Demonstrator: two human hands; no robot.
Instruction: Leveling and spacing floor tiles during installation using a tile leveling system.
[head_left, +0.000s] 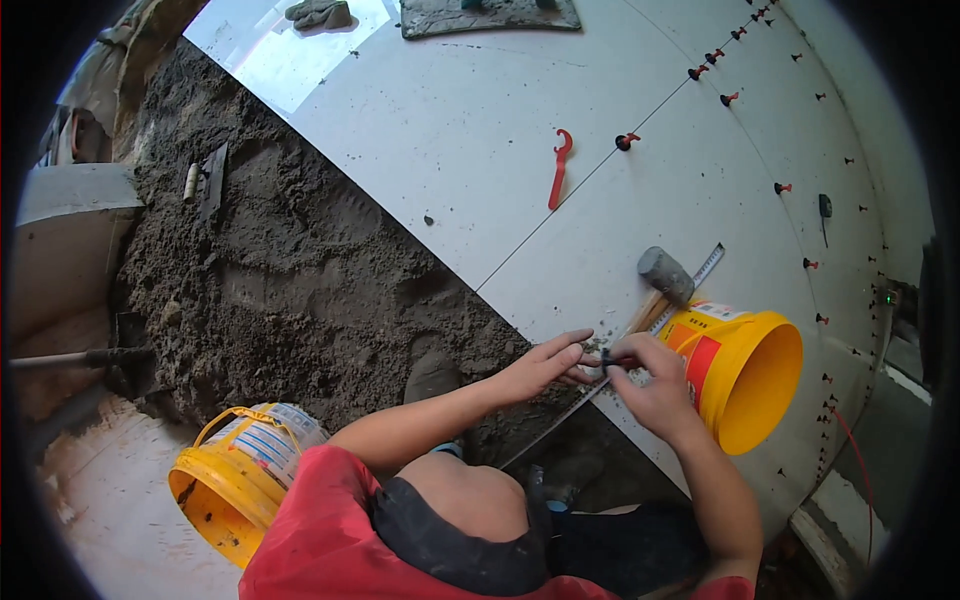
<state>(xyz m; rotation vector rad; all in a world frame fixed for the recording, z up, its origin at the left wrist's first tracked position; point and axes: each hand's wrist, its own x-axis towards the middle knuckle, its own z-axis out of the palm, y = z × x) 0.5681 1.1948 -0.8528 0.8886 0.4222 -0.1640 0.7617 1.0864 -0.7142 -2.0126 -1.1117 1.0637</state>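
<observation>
My right hand (652, 385) is closed in a pinch on a small dark object (606, 361), too small to identify, at the tile edge. Just left of it, my left hand (548, 362) has its fingers apart, their tips close beside that object. A long steel ruler (709, 262) runs diagonally beneath or beside my hands. A grey-headed mallet (665, 276) with a wooden handle lies along it, and a yellow bucket (758, 380) on its side is just to the right. The large white tile (470, 140) ends at a straight edge over grey mortar.
Damp grey mortar (250, 260) spreads to the left. A second yellow bucket (227, 500) lies at lower left, below a long-handled tool (70, 360). A red wrench (560, 168), several levelling clips (627, 142), a grey board (490, 20) and a glove (318, 15) sit on the tiles.
</observation>
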